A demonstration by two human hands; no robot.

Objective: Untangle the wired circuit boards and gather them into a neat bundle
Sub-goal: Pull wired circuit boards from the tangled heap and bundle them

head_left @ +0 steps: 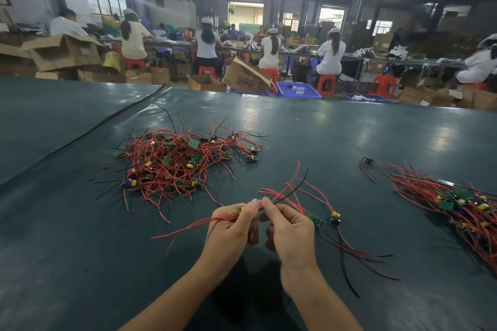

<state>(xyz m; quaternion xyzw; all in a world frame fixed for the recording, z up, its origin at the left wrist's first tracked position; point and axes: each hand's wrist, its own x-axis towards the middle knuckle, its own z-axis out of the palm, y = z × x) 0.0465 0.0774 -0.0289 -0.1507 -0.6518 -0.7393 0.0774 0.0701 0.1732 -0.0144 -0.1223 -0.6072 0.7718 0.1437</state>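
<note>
A tangled heap of small green circuit boards with red and black wires point(177, 161) lies left of centre on the dark green table point(336, 129). A straighter bundle of wired boards point(457, 201) lies at the right edge. My left hand point(231, 228) grips a small board with red wires trailing to the left. My right hand point(290, 228) pinches red and black wires right beside it, fingertips nearly touching. Two more boards point(325, 219) lie by my right hand, their wires running toward the near right.
A lone board with wires point(367, 161) lies between the two piles. A black seam strip point(107, 123) crosses the table's far left. Beyond the far edge are blue crates point(297, 90), cardboard boxes and seated people at another bench.
</note>
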